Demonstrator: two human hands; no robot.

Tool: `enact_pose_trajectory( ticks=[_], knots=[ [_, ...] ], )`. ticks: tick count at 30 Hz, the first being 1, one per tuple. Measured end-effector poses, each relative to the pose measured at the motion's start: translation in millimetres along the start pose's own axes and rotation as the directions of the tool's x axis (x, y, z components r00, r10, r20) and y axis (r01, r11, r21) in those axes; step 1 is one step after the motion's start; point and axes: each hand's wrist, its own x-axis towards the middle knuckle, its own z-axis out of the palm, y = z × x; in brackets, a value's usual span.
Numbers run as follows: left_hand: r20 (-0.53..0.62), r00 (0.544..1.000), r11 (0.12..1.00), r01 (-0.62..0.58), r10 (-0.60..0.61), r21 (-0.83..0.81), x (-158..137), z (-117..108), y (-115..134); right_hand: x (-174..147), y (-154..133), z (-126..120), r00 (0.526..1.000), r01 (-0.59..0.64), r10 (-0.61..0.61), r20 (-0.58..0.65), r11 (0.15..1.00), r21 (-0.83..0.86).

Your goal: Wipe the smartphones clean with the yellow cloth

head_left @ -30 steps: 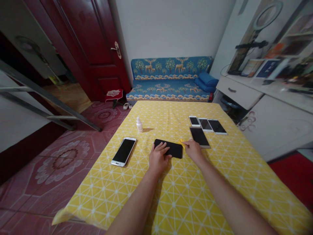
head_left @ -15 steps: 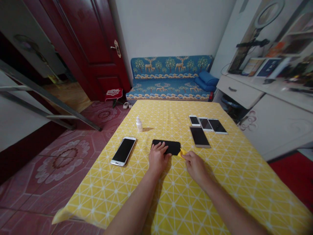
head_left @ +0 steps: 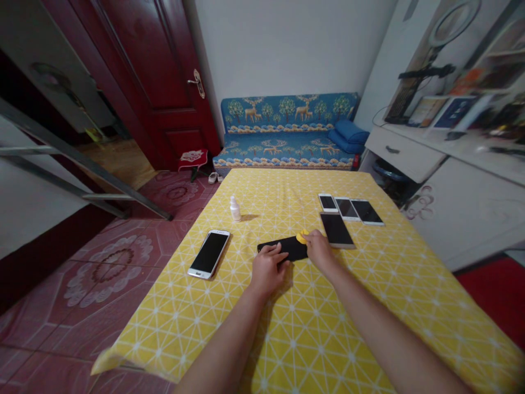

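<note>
Phone (head_left: 296, 249) lies under left grip (head_left: 268, 269), cloth (head_left: 302, 236) in right grip (head_left: 321, 251).

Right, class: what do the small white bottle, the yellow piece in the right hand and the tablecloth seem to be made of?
Small white bottle: probably smooth plastic, judging by its pale, moulded-looking body.
Yellow piece: likely soft, matt cloth, as it bunches in the right hand; the fibre is unclear.
Tablecloth: dull, flexible fabric or coated sheet; creases and a drooping corner suggest this.
</note>
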Motion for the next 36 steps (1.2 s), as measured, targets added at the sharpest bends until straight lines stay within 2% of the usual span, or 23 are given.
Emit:
enact_pose_trajectory(
  ticks=[4,10,12,16,20,24,32,36],
  knots=[
    [0.019,0.999,0.997,-0.027,0.028,-0.076,-3,-5,7,18,6,-1,0.999,0.024,-0.025,0.037,1.000,0.011],
    [0.136,0.985,0.971,-0.076,0.109,-0.228,-2,-10,10,28,12,-2,0.994,0.082,-0.085,0.072,0.996,0.043],
    [0.195,0.966,0.955,-0.110,0.167,-0.275,-2,-10,9,28,13,-3,0.992,0.102,-0.106,0.071,0.993,0.058],
    [0.329,0.899,0.925,-0.173,0.289,-0.339,0,-10,6,29,17,-2,0.991,0.123,-0.128,0.048,0.988,0.090],
    [0.399,0.870,0.936,-0.170,0.290,-0.308,2,-12,6,28,23,1,0.992,0.128,-0.129,-0.002,0.985,0.118],
    [0.402,0.884,0.951,-0.129,0.238,-0.281,3,-15,9,23,29,4,0.992,0.115,-0.105,-0.075,0.984,0.138],
    [0.307,0.942,0.978,-0.080,0.138,-0.193,-1,-10,10,8,31,6,0.965,0.091,-0.051,-0.255,0.985,0.146],
    [0.261,0.963,0.992,-0.033,0.065,-0.125,-3,-7,9,4,28,9,0.964,0.114,-0.076,-0.254,0.984,0.138]
  ],
)
